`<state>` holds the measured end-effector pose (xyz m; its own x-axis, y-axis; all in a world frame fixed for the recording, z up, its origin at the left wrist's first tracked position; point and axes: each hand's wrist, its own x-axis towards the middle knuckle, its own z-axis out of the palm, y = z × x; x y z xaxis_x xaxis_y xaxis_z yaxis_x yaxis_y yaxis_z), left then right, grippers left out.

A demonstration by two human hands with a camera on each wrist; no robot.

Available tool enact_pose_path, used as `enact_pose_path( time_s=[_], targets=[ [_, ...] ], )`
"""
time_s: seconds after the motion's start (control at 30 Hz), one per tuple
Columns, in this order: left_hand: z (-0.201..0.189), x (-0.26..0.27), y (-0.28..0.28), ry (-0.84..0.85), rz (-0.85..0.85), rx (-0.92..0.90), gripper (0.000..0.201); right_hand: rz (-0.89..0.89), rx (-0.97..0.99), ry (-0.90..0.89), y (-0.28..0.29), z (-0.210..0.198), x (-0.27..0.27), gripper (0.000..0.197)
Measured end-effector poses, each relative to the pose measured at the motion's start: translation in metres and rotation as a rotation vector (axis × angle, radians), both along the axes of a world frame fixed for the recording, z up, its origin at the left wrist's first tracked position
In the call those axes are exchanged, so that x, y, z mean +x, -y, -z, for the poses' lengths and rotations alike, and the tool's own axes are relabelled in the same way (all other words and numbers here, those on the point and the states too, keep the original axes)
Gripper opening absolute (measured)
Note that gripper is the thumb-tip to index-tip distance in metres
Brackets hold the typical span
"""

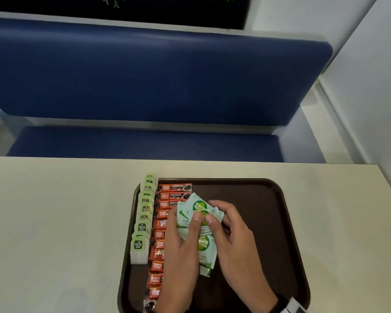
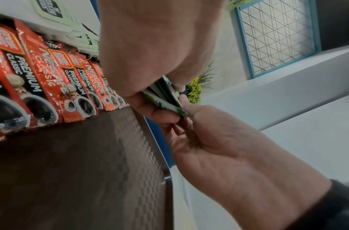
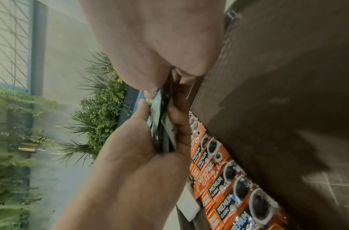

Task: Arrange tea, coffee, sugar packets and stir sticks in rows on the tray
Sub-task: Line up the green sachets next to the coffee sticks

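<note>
Along the left rim of the dark brown tray (image 1: pixel 269 199), a row of green-labelled tea bags (image 1: pixel 142 224) runs from the far edge toward the person, each overlapping the next. Just right of them lies a second row: red and orange coffee sachets (image 1: pixel 161 222), side by side and touching (the printing reads Premium Classic on some, Nescafe Classic on others). Its near half is partly hidden under the left forearm in the head view.

Over the middle of the tray, the left hand (image 1: pixel 185 242) grips a fanned bunch of pale green sugar packets (image 1: pixel 198 213), thumb on top and fingers curled beneath. The wrist views show the packets edge-on, pressed between both hands. One packet of the bunch hangs lower, pointing toward the person.

The right hand (image 1: pixel 233 236) meets the same bunch from the other side, its thumb pinching the top packet beside the left thumb and its fingers curled behind the fan. The bunch is held above the tray floor, not lying on it.

The tray sits on a cream table (image 1: pixel 54 222), and beyond it stands a blue padded bench (image 1: pixel 145 75).
</note>
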<state>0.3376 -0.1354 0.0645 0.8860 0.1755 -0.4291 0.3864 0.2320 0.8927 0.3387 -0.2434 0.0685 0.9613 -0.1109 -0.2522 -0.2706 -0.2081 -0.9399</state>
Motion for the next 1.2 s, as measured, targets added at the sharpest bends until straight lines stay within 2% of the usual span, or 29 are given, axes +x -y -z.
enact_pose_path(
  time_s=[0.17, 0.3, 0.57, 0.73, 0.83, 0.87, 0.93, 1.03, 1.2],
  targets=[
    [0.0, 0.002, -0.003, 0.042, -0.003, 0.054, 0.03, 0.097, 0.065, -0.017, 0.013, 0.001, 0.011, 0.014],
    [0.001, 0.001, -0.004, 0.048, 0.014, 0.066, 0.032, 0.087, 0.195, -0.124, 0.024, -0.004, 0.022, 0.008],
    [0.01, 0.009, -0.021, 0.051, -0.012, 0.143, 0.024, -0.028, 0.401, -0.357, 0.034, 0.0, 0.033, 0.027],
    [0.007, 0.009, -0.026, 0.082, -0.003, 0.174, 0.016, -0.113, 0.405, -0.354, 0.037, 0.0, 0.034, 0.024],
    [0.009, 0.006, -0.027, 0.07, -0.068, 0.154, 0.018, -0.019, 0.401, -0.308, 0.042, 0.004, 0.041, 0.017],
    [0.01, 0.005, -0.028, 0.057, -0.093, 0.138, 0.021, 0.04, 0.382, -0.272, 0.043, 0.008, 0.046, 0.015],
    [0.012, 0.003, -0.031, 0.029, -0.133, 0.112, 0.028, 0.088, 0.201, -0.172, 0.046, 0.018, 0.059, 0.013],
    [0.014, -0.001, -0.034, 0.015, -0.17, 0.094, 0.035, -0.03, -0.147, -0.061, 0.044, 0.037, 0.079, 0.014],
    [0.008, 0.001, -0.037, 0.04, -0.178, 0.101, 0.022, -0.148, -0.456, -0.006, 0.034, 0.056, 0.099, 0.013]
  ],
)
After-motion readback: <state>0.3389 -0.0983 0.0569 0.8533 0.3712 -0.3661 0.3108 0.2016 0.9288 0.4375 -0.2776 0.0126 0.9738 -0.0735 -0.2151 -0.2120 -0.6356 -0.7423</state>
